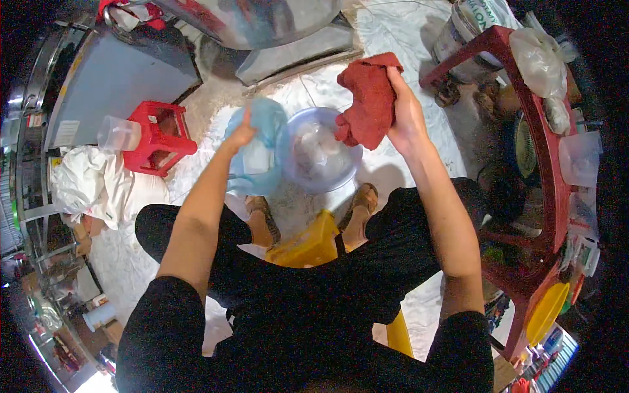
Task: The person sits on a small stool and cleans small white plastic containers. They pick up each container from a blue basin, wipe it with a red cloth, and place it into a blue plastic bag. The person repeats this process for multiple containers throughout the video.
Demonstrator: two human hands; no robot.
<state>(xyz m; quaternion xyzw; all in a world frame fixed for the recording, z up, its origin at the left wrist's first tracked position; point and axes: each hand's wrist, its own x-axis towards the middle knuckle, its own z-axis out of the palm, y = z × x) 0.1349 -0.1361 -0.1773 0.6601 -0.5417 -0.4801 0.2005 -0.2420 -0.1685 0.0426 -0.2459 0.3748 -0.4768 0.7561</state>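
A crumpled red cloth point(371, 100) hangs from my right hand point(407, 118), raised at the right above a basin's rim. My left hand point(242, 132) is blurred, with one finger pointing out, over a light blue plastic bag point(260, 172); whether it touches the bag I cannot tell. Between the two hands, on the floor, stands a round pale blue basin point(322, 189) holding whitish translucent contents that I cannot make out. The bag lies against the basin's left side.
A red plastic stool point(159, 140) with a clear cup point(118, 133) stands at the left, beside white sacks point(93, 182). At the right is a dark red plastic frame point(555, 196) with bags hanging on it. A large metal vessel point(265, 24) is ahead. A yellow stool point(309, 243) shows beneath me.
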